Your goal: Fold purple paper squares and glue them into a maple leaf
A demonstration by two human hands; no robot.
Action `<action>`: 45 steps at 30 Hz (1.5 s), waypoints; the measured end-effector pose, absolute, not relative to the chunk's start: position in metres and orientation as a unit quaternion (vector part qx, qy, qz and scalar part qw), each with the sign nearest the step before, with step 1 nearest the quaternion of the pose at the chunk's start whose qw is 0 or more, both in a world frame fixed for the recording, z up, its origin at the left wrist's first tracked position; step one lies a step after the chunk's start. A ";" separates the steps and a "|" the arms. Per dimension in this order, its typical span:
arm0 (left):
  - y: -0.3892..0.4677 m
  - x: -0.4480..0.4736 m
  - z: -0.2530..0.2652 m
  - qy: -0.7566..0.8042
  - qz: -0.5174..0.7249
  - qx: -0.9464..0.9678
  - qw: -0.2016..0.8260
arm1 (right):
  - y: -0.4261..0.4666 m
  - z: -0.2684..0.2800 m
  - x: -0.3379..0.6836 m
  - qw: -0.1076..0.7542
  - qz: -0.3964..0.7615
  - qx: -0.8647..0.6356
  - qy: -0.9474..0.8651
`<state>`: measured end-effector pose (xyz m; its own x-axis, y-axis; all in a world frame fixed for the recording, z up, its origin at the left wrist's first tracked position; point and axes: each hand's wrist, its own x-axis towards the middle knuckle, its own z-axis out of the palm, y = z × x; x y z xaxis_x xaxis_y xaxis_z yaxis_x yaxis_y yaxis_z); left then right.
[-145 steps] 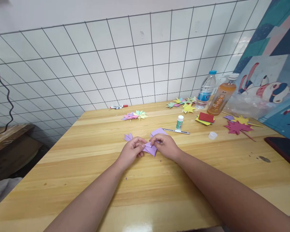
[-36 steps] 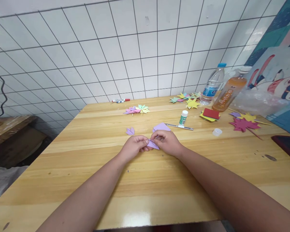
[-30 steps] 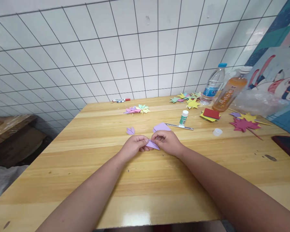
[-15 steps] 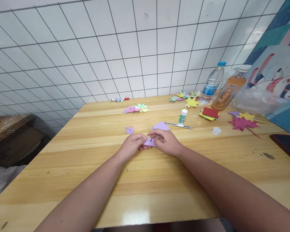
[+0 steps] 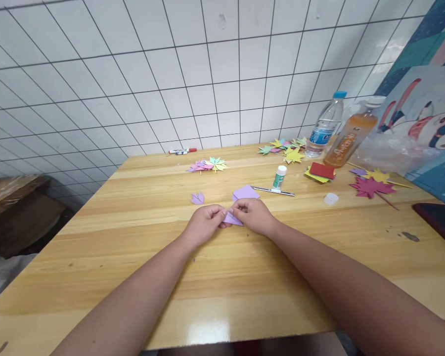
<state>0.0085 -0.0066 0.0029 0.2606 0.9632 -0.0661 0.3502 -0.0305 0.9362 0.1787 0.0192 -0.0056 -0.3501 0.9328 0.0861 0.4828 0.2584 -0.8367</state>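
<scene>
Between my two hands is a small folded piece of purple paper (image 5: 233,219), held just above the wooden table (image 5: 193,306). My left hand (image 5: 206,220) pinches its left side between thumb and fingers. My right hand (image 5: 252,213) grips its upper right part, fingertips close to the left thumb. Part of the paper is hidden by the fingers. Right behind my right hand lies a flat purple paper sheet (image 5: 246,192). A small folded purple piece (image 5: 198,198) rests beyond my left hand.
A glue stick (image 5: 280,178) stands behind a pen (image 5: 273,191); its cap (image 5: 331,199) lies to the right. Paper leaves (image 5: 215,164), a red-topped paper stack (image 5: 322,171), a maroon leaf (image 5: 373,188), a water bottle (image 5: 324,126), an orange drink bottle (image 5: 350,138) and markers (image 5: 183,151) sit farther back.
My right fingers have closed onto the purple paper, where they were more loosely curled before. More of the paper's lower right corner shows. The view has shifted slightly.
</scene>
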 end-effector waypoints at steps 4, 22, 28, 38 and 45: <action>-0.006 0.009 0.003 0.514 0.328 0.636 0.474 | 0.019 -0.005 0.178 0.312 0.389 -0.482 -0.720; -0.006 0.010 0.004 0.527 0.321 0.641 0.457 | 0.019 -0.001 0.179 0.304 0.412 -0.482 -0.711; -0.007 0.012 0.004 0.523 0.317 0.648 0.453 | 0.021 -0.003 0.178 0.314 0.440 -0.483 -0.689; -0.005 0.008 0.001 0.538 0.343 0.632 0.440 | 0.025 0.000 0.182 0.334 0.608 -0.439 -0.571; -0.007 0.010 0.002 0.536 0.339 0.650 0.418 | 0.023 -0.004 0.180 0.339 0.512 -0.456 -0.644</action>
